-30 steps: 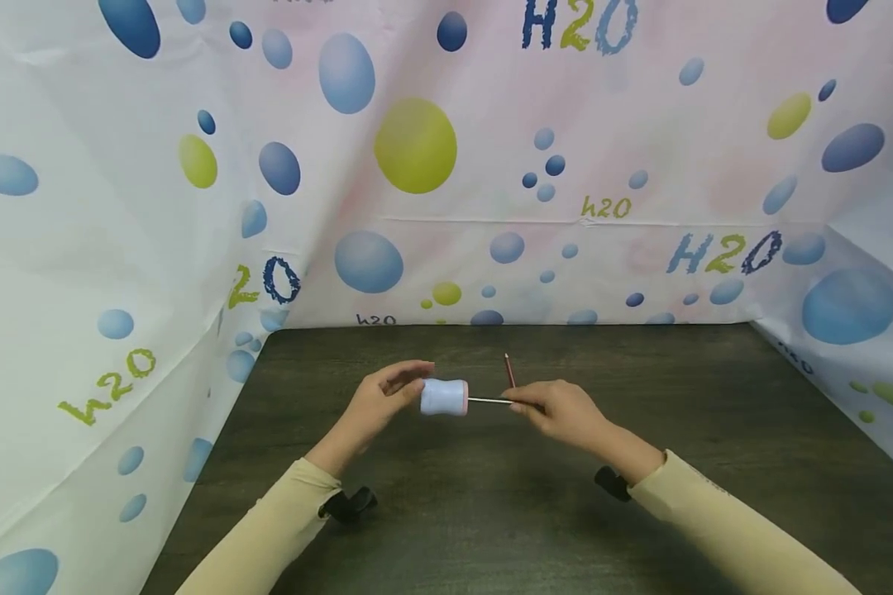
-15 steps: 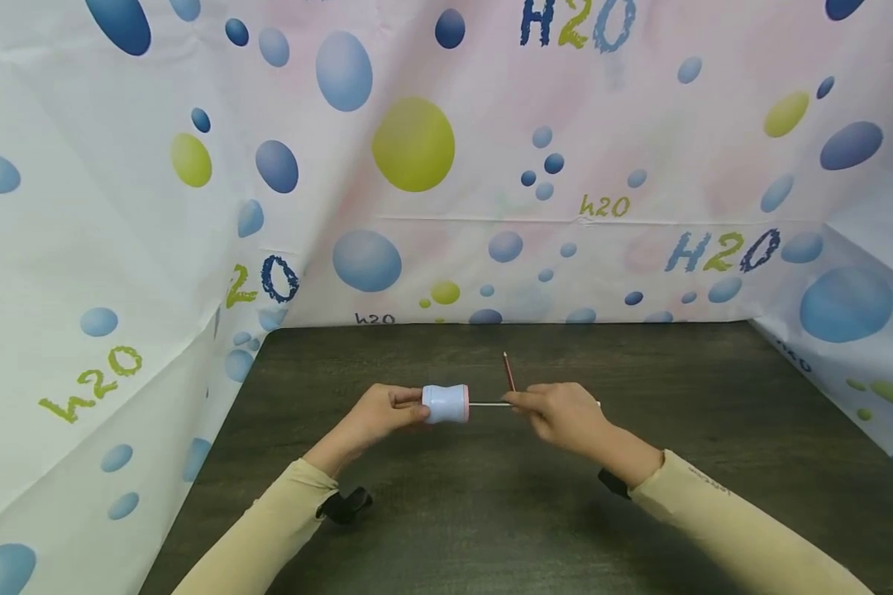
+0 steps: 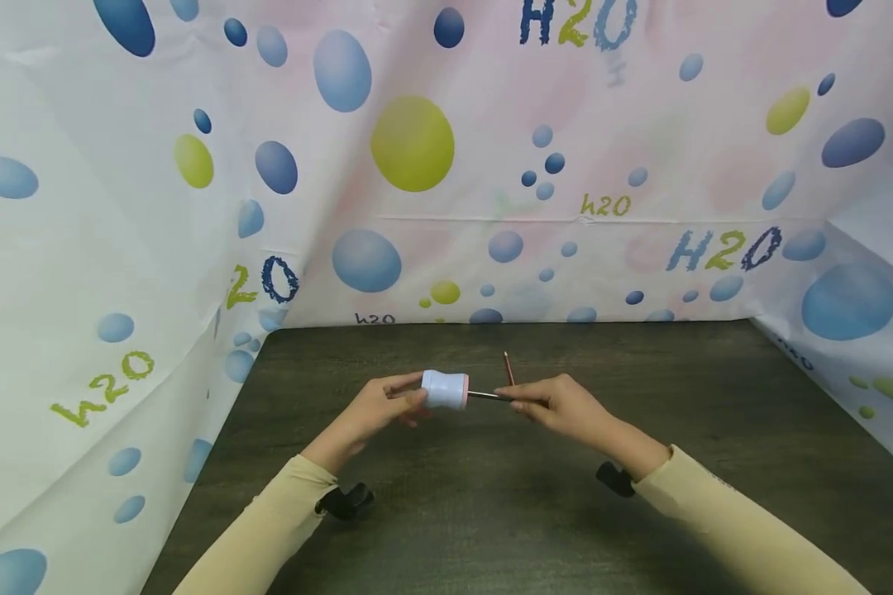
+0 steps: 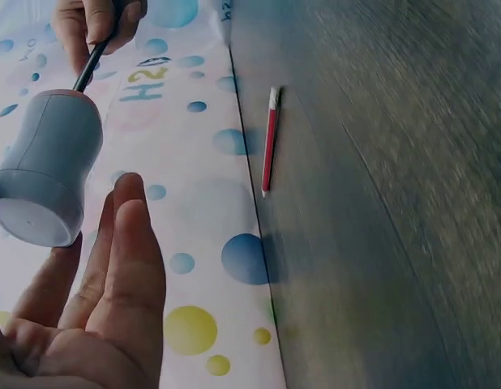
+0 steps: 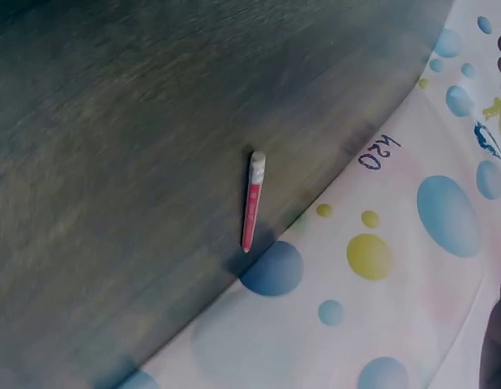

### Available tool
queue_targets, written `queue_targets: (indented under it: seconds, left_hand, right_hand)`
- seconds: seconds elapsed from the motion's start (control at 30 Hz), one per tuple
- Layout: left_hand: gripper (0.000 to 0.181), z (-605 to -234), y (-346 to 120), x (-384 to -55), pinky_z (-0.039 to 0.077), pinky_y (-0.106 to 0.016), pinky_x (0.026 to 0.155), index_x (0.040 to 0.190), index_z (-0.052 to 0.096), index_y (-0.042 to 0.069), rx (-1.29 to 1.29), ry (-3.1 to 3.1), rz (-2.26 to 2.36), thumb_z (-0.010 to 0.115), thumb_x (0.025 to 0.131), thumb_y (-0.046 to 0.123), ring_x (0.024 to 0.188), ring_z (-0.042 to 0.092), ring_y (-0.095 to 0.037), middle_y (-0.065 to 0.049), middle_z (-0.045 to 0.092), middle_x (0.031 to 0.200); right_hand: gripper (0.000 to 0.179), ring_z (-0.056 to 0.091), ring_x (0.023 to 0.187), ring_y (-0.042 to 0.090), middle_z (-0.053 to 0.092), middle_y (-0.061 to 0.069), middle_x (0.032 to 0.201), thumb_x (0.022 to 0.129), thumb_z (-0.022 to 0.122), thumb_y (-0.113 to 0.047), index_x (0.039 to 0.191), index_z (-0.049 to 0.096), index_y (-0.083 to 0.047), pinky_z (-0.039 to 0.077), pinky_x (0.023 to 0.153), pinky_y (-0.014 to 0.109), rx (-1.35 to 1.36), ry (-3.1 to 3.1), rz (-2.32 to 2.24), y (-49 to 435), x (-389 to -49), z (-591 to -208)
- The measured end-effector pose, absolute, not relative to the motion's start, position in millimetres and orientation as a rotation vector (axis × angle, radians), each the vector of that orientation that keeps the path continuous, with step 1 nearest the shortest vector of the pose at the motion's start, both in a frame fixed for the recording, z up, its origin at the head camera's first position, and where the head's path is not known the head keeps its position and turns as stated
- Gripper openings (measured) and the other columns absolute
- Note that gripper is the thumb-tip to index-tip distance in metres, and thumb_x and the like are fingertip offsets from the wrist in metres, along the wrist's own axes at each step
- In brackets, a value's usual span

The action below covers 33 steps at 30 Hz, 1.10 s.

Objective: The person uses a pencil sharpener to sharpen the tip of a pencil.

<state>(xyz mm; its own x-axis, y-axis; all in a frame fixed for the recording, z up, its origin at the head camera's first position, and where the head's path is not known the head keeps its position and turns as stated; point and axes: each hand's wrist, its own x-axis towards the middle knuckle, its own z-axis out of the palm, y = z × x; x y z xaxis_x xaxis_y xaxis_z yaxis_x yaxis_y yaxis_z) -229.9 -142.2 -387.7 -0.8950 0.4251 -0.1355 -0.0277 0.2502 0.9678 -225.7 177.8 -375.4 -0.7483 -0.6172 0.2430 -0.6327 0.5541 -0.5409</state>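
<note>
My left hand (image 3: 372, 411) holds a light-blue, waisted barrel that looks like a pencil sharpener (image 3: 444, 389), gripped near its left end. In the left wrist view the thumb is mostly cut off, and the other fingers of the left hand (image 4: 121, 300) stand fairly straight beside and under the sharpener (image 4: 56, 150). A thin dark pencil (image 3: 489, 396) runs into the sharpener's pink-rimmed end; its tip is hidden inside. My right hand (image 3: 565, 406) pinches this pencil between thumb and fingers. Both things are held above the table. Only dark slivers of a hand show at the right wrist view's edge.
A red pencil (image 3: 509, 369) with a white end (image 5: 257, 168) lies on the dark wooden table (image 3: 446, 512), just beyond my right hand. A white sheet with blue and green spots (image 3: 446, 248) rises behind the table and along its sides.
The left fingers shift their grip on the sharpener, closing in and then spreading again. The sharpener and pencil dip slightly, then rise, now tilted a little. The red pencil stays put.
</note>
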Motion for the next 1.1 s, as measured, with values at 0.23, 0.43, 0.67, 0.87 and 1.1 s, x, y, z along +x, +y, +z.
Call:
queue_targets:
  seconds: [0.23,0.43,0.67,0.87,1.1]
  left_hand:
    - [0.079,-386.9,-141.1,-230.1,0.064,-0.026,0.079,0.144,0.049,-0.013,0.290,2.077,1.642,0.064,0.098,0.050,0.090,0.077,-0.014,-0.034,0.067,0.124]
    - [0.058,-393.1,-137.5,-226.8,0.064,-0.040,0.091,0.142,0.051,-0.015,0.470,2.238,1.557,0.069,0.099,0.021,0.114,0.072,-0.036,-0.034,0.063,0.133]
    - [0.054,-396.8,-135.5,-222.5,0.064,-0.031,0.084,0.137,0.065,0.003,0.679,2.538,1.410,0.082,0.087,0.014,0.107,0.074,-0.032,-0.025,0.069,0.129]
    - [0.053,-397.4,-138.1,-225.5,0.059,-0.041,0.101,0.142,0.055,-0.004,0.578,2.239,1.685,0.071,0.098,0.020,0.118,0.067,-0.026,-0.030,0.056,0.141]
    - [0.082,-392.2,-138.2,-230.4,0.059,-0.050,0.099,0.146,0.049,-0.009,0.413,2.203,1.612,0.068,0.095,0.053,0.107,0.071,-0.021,-0.030,0.064,0.135]
  right_hand:
    - [0.037,0.022,0.057,-0.006,0.059,-0.002,0.059,0.083,0.075,0.007,0.115,0.080,-0.012,0.017,0.053,0.013,1.182,-2.436,0.525,174.7,-217.4,-379.6]
    - [0.034,0.019,0.052,-0.005,0.077,0.008,0.079,0.091,0.068,0.004,0.120,0.078,-0.011,0.016,0.049,0.014,1.157,-2.664,0.689,176.4,-214.8,-377.1]
    - [0.031,0.029,0.049,-0.001,0.064,0.030,0.072,0.102,0.057,-0.003,0.127,0.066,0.012,0.034,0.050,0.018,1.155,-2.945,1.511,184.3,-232.5,-383.3]
    - [0.030,0.026,0.050,-0.004,0.051,-0.003,0.059,0.103,0.060,-0.011,0.128,0.071,0.000,0.029,0.048,0.018,1.107,-2.882,1.306,181.3,-228.7,-385.8]
    - [0.030,0.022,0.052,-0.008,0.064,-0.004,0.064,0.092,0.073,-0.008,0.120,0.078,-0.017,0.016,0.048,0.013,1.092,-2.551,0.612,174.9,-215.5,-386.5]
